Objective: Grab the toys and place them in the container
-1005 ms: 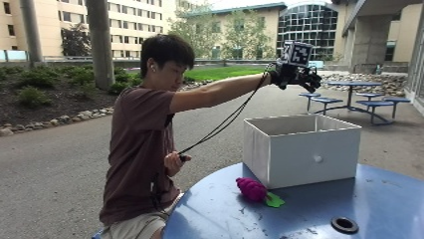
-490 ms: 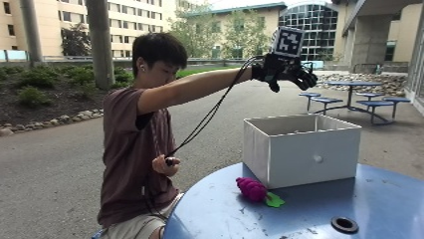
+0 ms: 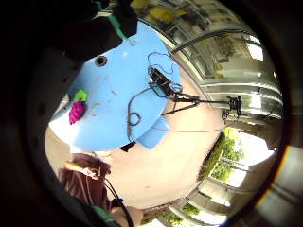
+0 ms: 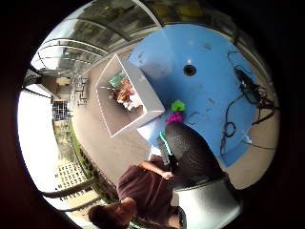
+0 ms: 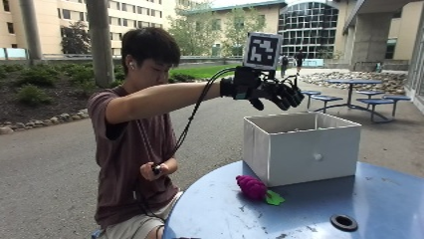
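The magenta toy with its green leaf point(image 5: 254, 188) lies on the blue worktop point(image 5: 371, 199), just beside the front lower corner of the white container point(image 5: 301, 147) and toward the worktop's edge on my side. The container stands open-topped near the worktop's rim, and a few toys point(image 4: 125, 93) already lie inside it. My gloved right hand point(image 5: 271, 92) hangs in the air above the container, fingers drooping loosely and holding nothing. My bare left hand point(image 5: 156, 170) is down by my waist, curled round a small dark object.
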`<state>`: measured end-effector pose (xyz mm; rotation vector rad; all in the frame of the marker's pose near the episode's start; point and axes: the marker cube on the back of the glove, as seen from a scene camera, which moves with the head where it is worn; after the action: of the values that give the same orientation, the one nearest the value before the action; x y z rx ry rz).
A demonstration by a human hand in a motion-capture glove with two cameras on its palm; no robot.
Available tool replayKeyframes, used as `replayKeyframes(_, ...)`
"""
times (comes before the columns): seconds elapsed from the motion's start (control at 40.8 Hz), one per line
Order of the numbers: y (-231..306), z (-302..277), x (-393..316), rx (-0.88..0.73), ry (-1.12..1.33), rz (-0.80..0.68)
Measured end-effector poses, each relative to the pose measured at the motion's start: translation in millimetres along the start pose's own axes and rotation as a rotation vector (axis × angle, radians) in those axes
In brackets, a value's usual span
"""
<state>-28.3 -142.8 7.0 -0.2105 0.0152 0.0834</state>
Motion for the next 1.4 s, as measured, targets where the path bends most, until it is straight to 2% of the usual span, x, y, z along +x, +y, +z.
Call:
replayKeyframes(0.123,2.4,67.6,-2.8,-0.028,0.063,-0.236)
replayKeyframes(0.368,-5.6,249.1,-59.1,-0.099,-0.033,-0.524)
replayKeyframes(0.515,-8.9,324.4,-90.4,-0.164,-0.066,-0.615)
replayKeyframes(0.588,-11.8,343.3,-99.9,-0.094,-0.005,-0.645)
replayKeyframes(0.784,-8.2,352.7,-123.7,0.120,-0.011,-0.682)
replayKeyframes(0.956,-2.4,352.9,-132.9,0.313,-0.047,-0.609)
replayKeyframes(1.005,0.0,350.1,-134.8,0.300,-0.033,-0.586)
replayKeyframes(1.201,14.4,321.1,-112.6,0.058,-0.037,-0.531)
replayKeyframes(1.299,22.3,279.4,-82.4,-0.025,-0.027,-0.460)
replayKeyframes(1.397,29.8,231.3,-68.1,-0.005,-0.030,-0.379)
